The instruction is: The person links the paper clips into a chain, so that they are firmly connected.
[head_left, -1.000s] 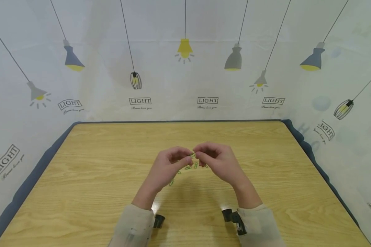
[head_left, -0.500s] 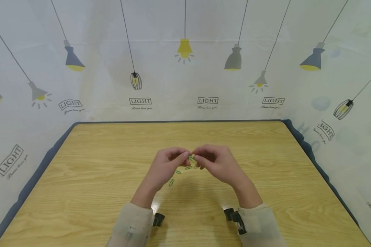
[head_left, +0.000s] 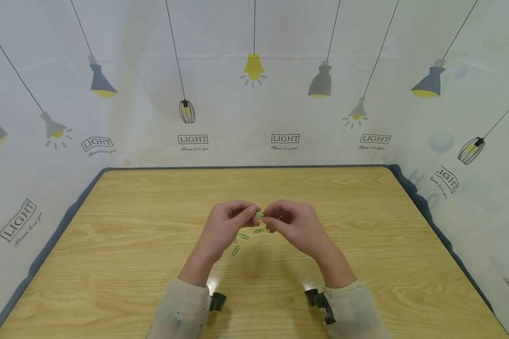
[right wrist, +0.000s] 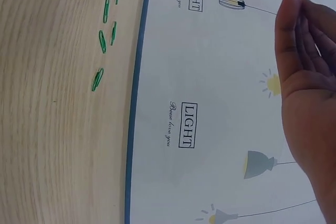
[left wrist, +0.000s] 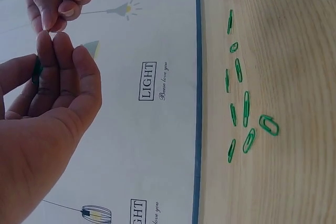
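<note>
Green looped clip [left wrist: 37,71] is pinched in L hand [head_left: 221,230], thumb vs. fingers. R hand [head_left: 300,230] fingertips bunch narrow by L's; can't tell what's held. Loose oval clips [left wrist: 246,109] lie below, on wood-grain desk [head_left: 152,254].

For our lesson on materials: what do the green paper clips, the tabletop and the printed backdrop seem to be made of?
Paper clips: probably plastic-coated metal wire, smooth; thin, bent green loops suggest it.
Tabletop: wood or wood-effect laminate, slightly glossy; grain lines and bright glare show.
Backdrop: perhaps fabric or plastic sheet, fairly matt; faint creases cross it.
</note>
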`<state>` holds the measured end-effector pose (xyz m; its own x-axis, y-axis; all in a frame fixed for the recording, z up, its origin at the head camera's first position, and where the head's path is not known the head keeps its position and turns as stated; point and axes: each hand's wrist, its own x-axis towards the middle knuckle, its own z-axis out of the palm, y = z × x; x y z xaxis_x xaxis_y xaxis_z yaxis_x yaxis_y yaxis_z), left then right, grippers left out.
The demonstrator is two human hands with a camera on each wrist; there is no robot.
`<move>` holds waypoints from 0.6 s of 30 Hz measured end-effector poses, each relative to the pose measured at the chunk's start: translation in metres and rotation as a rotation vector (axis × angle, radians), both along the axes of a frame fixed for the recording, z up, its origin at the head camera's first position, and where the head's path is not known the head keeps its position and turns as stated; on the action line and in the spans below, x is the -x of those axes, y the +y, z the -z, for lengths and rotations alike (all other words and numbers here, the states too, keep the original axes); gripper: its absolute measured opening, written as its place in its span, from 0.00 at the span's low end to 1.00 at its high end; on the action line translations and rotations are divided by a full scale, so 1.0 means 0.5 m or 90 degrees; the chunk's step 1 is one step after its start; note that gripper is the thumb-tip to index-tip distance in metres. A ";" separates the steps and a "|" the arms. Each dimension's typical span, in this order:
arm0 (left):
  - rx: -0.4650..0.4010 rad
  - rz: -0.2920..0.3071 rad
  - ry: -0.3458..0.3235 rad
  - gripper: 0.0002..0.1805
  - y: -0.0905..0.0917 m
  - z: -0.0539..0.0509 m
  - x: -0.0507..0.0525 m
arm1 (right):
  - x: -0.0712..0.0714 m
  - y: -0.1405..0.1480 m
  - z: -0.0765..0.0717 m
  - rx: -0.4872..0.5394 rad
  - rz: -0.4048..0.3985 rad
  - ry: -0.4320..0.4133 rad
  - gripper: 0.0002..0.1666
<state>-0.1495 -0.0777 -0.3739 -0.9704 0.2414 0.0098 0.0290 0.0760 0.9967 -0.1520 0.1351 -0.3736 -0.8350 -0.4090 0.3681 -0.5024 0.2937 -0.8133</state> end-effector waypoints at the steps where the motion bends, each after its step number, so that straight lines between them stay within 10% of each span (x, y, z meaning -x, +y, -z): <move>1: -0.001 0.001 -0.001 0.14 -0.001 0.000 0.000 | 0.001 0.001 0.002 0.014 -0.004 0.009 0.04; 18: -0.009 0.034 0.015 0.14 -0.004 0.002 0.000 | 0.003 -0.001 0.009 0.080 0.013 0.005 0.05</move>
<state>-0.1495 -0.0798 -0.3751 -0.9557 0.2921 0.0366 0.0563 0.0593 0.9967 -0.1537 0.1344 -0.3783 -0.8394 -0.3426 0.4219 -0.5039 0.1999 -0.8403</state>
